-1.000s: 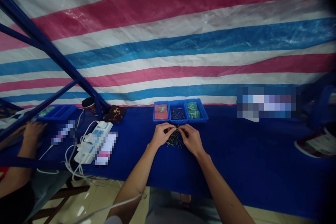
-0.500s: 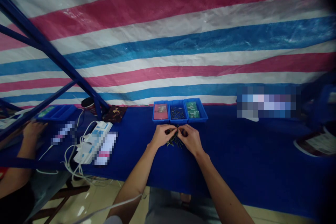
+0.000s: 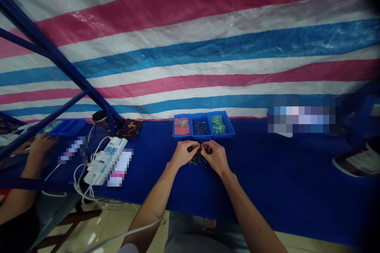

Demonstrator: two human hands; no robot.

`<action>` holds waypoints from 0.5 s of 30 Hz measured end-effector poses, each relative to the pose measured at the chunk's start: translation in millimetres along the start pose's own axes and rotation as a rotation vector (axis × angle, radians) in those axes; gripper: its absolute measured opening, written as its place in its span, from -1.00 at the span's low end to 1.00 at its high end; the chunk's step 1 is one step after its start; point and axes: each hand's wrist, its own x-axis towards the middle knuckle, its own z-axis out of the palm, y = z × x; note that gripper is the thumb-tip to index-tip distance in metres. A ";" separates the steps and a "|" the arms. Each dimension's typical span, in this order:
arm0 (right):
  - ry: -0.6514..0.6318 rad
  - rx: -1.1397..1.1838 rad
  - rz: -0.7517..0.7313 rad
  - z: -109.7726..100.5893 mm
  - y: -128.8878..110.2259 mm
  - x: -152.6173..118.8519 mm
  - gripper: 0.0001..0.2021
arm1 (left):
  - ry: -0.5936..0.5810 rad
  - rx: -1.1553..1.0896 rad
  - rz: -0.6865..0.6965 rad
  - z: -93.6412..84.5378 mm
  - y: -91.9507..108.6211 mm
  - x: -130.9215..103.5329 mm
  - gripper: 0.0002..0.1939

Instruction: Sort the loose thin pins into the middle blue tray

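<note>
My left hand point(image 3: 184, 152) is closed in a pinch, its thumb and fingertips almost meeting those of my right hand point(image 3: 215, 155), which is pinched too. What lies between the fingertips is too small to name. Right under them, a loose pile of thin dark and yellowish sticks point(image 3: 201, 161) rests on the blue table point(image 3: 276, 178), partly covered by my fingers. Just beyond my hands stand three joined blue bins point(image 3: 232, 131). In the left one is a pink piece point(image 3: 181, 127), in the middle one similar thin dark sticks point(image 3: 201, 127), in the right one green-and-white small parts point(image 3: 218, 124).
Left of me lie a white power strip point(image 3: 105, 162) with tangled cables, a blurred card and a dark packet point(image 3: 130, 129). A co-worker's hand point(image 3: 41, 144) is near another blue bin set point(image 3: 71, 126). A round container point(image 3: 358, 162) stands at far right.
My hands keep almost the same pinched pose over the pile. At far left, the co-worker's hand has shifted slightly.
</note>
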 end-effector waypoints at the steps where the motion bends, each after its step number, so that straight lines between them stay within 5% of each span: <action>1: 0.004 -0.002 -0.003 0.5 0.1 -0.1 -0.87 | -0.002 0.001 0.002 0.0 0.6 0.2 -0.82; 15: -0.056 0.058 -0.022 -2.1 -1.9 0.3 -0.84 | 0.031 -0.040 -0.006 -0.5 0.1 0.9 -0.81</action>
